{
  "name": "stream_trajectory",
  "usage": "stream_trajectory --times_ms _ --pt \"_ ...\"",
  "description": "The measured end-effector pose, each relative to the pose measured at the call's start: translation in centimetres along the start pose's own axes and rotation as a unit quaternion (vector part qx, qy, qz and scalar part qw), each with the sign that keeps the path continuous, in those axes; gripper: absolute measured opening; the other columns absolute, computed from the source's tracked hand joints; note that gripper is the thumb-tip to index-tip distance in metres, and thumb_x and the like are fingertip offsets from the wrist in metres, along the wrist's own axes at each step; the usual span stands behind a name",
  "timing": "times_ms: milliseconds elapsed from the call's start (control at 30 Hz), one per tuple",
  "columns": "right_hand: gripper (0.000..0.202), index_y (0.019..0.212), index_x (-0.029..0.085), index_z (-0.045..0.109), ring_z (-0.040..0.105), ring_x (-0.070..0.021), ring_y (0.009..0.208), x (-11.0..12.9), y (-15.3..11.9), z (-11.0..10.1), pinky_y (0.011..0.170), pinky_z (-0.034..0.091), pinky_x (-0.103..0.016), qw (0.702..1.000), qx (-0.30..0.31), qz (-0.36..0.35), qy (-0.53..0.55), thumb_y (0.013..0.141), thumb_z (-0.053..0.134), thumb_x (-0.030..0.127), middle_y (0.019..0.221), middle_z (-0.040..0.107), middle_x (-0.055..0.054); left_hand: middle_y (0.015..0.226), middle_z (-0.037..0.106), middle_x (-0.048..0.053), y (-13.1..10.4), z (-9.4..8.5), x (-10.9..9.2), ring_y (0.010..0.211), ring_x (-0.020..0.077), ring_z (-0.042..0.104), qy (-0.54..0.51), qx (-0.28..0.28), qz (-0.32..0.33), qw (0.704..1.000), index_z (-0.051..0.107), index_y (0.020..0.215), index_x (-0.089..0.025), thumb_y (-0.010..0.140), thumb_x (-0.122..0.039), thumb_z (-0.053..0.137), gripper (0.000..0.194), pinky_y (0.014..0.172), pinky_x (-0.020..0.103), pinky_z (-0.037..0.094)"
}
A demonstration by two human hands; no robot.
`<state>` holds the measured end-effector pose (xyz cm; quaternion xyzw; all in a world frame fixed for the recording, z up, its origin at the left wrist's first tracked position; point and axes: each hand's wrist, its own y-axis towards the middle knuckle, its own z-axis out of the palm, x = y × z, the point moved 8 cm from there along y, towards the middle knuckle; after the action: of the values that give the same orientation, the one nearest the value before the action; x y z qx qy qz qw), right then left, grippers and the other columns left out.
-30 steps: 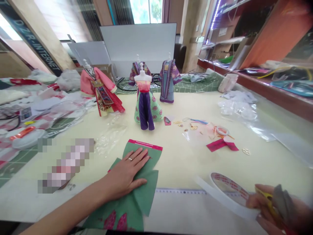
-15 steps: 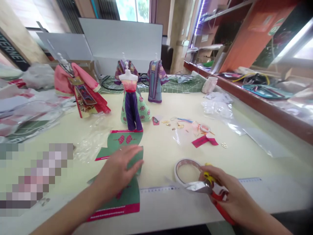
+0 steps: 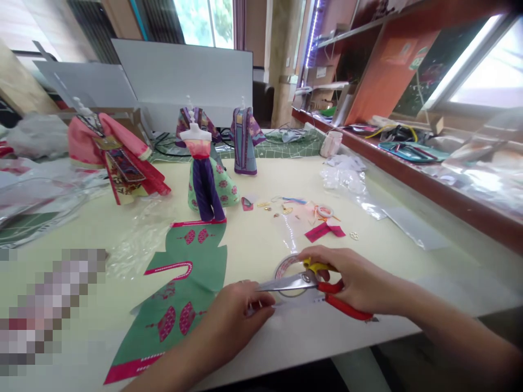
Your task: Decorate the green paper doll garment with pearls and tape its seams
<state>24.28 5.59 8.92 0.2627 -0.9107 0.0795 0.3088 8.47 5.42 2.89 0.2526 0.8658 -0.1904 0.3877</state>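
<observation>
My right hand (image 3: 351, 280) grips a pair of scissors (image 3: 286, 282) with red handles and a yellow part near the thumb and fingers. Their blades point left and look closed together. At the blade tips my left hand (image 3: 241, 313) has its fingers curled, thumb close to the index finger; what lies between them is hidden. Under that forearm spreads a green cloth garment piece (image 3: 204, 258) with magenta borders and fan motifs, lying flat. Behind the blades is a roll of tape (image 3: 281, 267), partly covered by the scissors and right hand.
Doll forms wear a pink robe (image 3: 108, 144), purple trousers (image 3: 206, 190) and a blue-purple robe (image 3: 244, 144). Small gold trinkets (image 3: 286, 209) and a magenta ribbon (image 3: 324, 232) lie to the right of centre. Crumpled plastic (image 3: 345, 177) sits farther back, and a brown-edged shelf (image 3: 392, 169) borders the right.
My left hand has moved right and down from the green cloth to the scissor tips. The scissors have shifted left and up, and their blades have come together. The view has turned slightly right.
</observation>
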Motion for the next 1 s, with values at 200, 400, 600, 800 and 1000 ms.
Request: stream_trajectory --times_ms 200,400,600,800,1000 --pt "0.056 0.123 0.029 0.048 0.058 -0.0182 0.09 0.1 1.3 0.0 0.077 0.045 -0.027 0.999 0.028 -0.018 -0.039 0.072 0.058 0.008 0.107 0.062 0.0 0.078 0.069 0.0 -0.1 1.4 0.8 0.071 0.0148 0.058 -0.071 0.025 -0.051 0.996 0.07 0.081 -0.018 0.081 -0.021 0.05 0.02 0.064 0.023 0.041" --pt "0.059 0.125 0.029 0.047 0.057 -0.0206 0.095 -1.1 2.9 1.0 0.075 0.045 -0.028 0.996 0.054 -0.039 -0.061 0.071 0.061 0.011 0.112 0.061 -0.002 0.057 0.059 -0.002 0.0 4.1 2.4 0.052 0.0099 0.049 -0.329 0.009 -0.176 0.928 0.066 0.067 -0.013 0.066 -0.02 0.062 0.008 0.049 0.021 0.037" --pt "0.066 0.128 0.028 0.049 0.056 -0.0247 0.096 -2.8 4.2 2.0 0.078 0.044 -0.034 0.995 0.073 -0.05 -0.052 0.067 0.06 0.006 0.111 0.06 -0.006 0.049 0.053 -0.005 0.3 7.0 2.3 0.039 0.0091 0.052 -0.429 0.008 -0.234 0.873 0.057 0.073 -0.014 0.063 -0.027 0.064 0.019 0.042 0.021 0.041" --pt "0.055 0.126 0.026 0.05 0.06 -0.0194 0.094 -5.0 4.4 2.4 0.078 0.048 -0.028 0.997 0.065 -0.03 0.035 0.074 0.059 0.012 0.111 0.063 -0.004 0.062 0.059 -0.003 0.4 8.8 1.5 0.041 0.0106 0.058 -0.485 0.008 -0.27 0.832 0.055 0.081 -0.014 0.059 -0.026 0.067 0.028 0.039 0.021 0.044" --pt "0.051 0.133 0.023 0.034 0.063 -0.0149 0.084 -7.3 1.3 1.4 0.068 0.05 -0.025 0.993 -0.06 0.062 0.083 0.085 0.049 0.019 0.111 0.062 -0.005 0.055 0.058 -0.004 0.2 10.2 0.4 0.041 0.0112 0.058 -0.533 0.015 -0.302 0.79 0.051 0.081 -0.014 0.057 -0.024 0.071 0.033 0.038 0.019 0.043"
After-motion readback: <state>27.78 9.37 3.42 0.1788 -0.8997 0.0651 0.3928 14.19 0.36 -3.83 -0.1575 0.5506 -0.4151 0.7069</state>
